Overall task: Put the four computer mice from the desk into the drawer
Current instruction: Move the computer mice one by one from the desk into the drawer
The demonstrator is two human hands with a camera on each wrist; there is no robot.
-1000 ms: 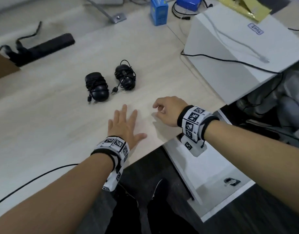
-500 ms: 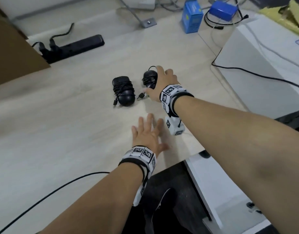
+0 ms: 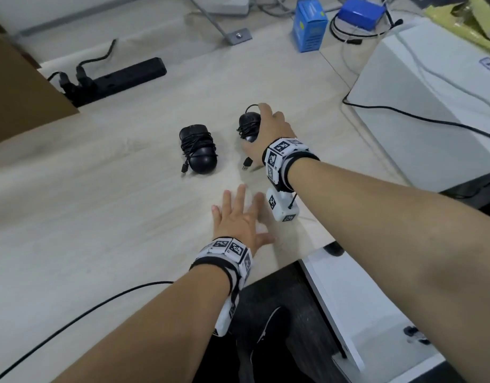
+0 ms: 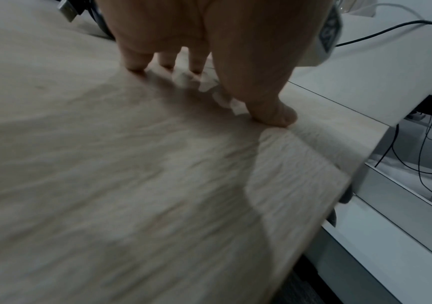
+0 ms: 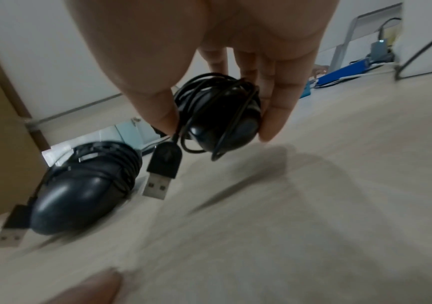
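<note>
Pale wood-grain desk [image 3: 105, 217] carries everything; only two of the four mice show on it, so prob. the others are already stowed, though that can't be seen. White open drawer [image 3: 357, 305] sits below the desk's near right corner, pulled out, w/ its inside mostly hidden by the right forearm.

Left hand [image 3: 238, 219] lies flat on the desk near the front edge, fingers straight & spread, holding nothing; likely bracing the body for the reach.

Right hand [image 3: 268, 134] is stretched farther out, thumb on one side & fingers on the other of the black wired mouse with its cable wound round the body [image 5: 219, 115], clamped on it. Wrist view suggests it's just off the surface, but blur makes that unsure. Side pinch makes sense: keeps the coil from slipping. Its black USB plug [image 5: 161, 172] dangles free below the thumb & could snag on the drawer wall.

Second black cable-wrapped mouse [image 3: 198, 149] rests on the desk just left of the held one, untouched, apart from both hands; its own USB plug [image 3: 184, 167] lies beside it.
</note>
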